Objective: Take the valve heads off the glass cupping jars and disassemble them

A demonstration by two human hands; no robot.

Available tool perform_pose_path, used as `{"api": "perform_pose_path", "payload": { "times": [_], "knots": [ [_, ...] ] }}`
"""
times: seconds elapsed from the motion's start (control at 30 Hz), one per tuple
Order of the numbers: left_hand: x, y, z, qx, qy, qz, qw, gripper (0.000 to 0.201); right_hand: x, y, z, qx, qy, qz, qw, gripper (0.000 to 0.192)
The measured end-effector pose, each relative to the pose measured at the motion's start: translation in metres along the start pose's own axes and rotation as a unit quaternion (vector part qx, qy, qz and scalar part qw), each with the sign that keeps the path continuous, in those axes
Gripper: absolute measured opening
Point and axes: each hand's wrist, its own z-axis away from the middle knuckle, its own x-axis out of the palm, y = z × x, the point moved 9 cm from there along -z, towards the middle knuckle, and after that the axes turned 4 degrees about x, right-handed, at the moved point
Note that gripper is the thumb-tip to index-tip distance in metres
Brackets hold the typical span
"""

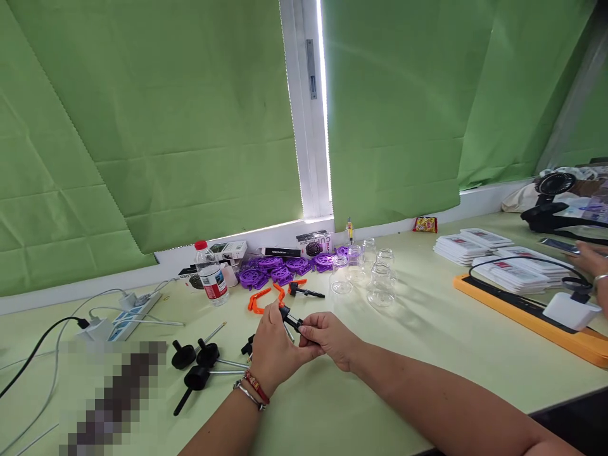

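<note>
Both hands meet over the middle of the table around a small black part with a thin metal rod (293,320). My left hand (272,347) is closed round its upper-left end, and my right hand (329,339) pinches its lower-right end. Fingers cover much of the part. Left of my left hand lie black knob-like pieces with metal rods (208,354). Just beyond my hands are orange plastic pieces (259,300) and a black shaft-like piece (307,291).
Purple plastic parts (281,270) are heaped near the window. Several clear glass jars (380,286) stand right of them. A red-capped bottle (211,278) and a power strip (135,316) are at left. At right are white packs (510,275), an orange-edged case (527,322) and another person's hand (593,258).
</note>
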Motion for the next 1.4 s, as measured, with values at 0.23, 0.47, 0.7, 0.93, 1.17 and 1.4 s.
{"api": "perform_pose_path", "payload": {
  "times": [0.23,0.47,0.7,0.93,1.17,1.4],
  "knots": [
    [0.004,0.001,0.002,-0.015,-0.009,-0.014,1.000,0.086,-0.001,0.003,0.000,0.002,0.008,0.015,1.000,0.029],
    [0.011,0.001,0.005,0.017,-0.018,-0.023,0.999,0.089,0.001,0.011,0.000,0.014,0.012,0.029,0.999,0.028],
    [0.019,0.002,0.008,0.028,-0.027,-0.047,0.998,0.110,0.003,0.015,-0.001,0.018,0.010,0.025,0.999,0.027],
    [0.016,0.007,0.010,0.007,-0.025,-0.066,0.997,0.098,0.005,0.012,-0.002,-0.003,0.004,0.032,0.999,0.028],
    [0.016,0.012,0.008,0.017,-0.034,-0.083,0.996,0.090,0.008,0.011,-0.005,-0.020,-0.009,0.025,0.999,0.029],
    [0.022,0.006,0.010,0.012,-0.042,-0.088,0.995,0.093,0.005,0.015,-0.007,-0.011,0.008,0.026,1.000,0.027]
  ]
}}
